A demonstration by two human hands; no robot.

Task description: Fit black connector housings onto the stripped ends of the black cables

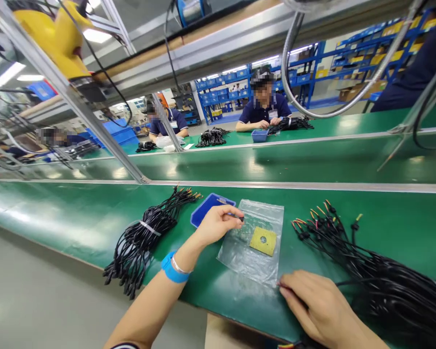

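My left hand (218,223) is closed in a pinch on a small black part (241,219), above the upper left of a clear zip bag (249,271) and beside a blue plastic bin (211,199). A yellow square sponge (263,240) with a hole in its middle lies on the bag. My right hand (312,300) is closed near the bag's lower right corner. A thin reddish tip shows at its fingertips, and a black cable (356,281) runs to it from the right-hand bundle; the palm hides the rest.
Bundled black cables (141,237) lie on the green bench at left, and a larger cable bundle (388,286) with bared wire ends lies at right. A metal rail (294,185) crosses behind. Across from me a co-worker (263,104) handles cables near a small blue bin (259,135).
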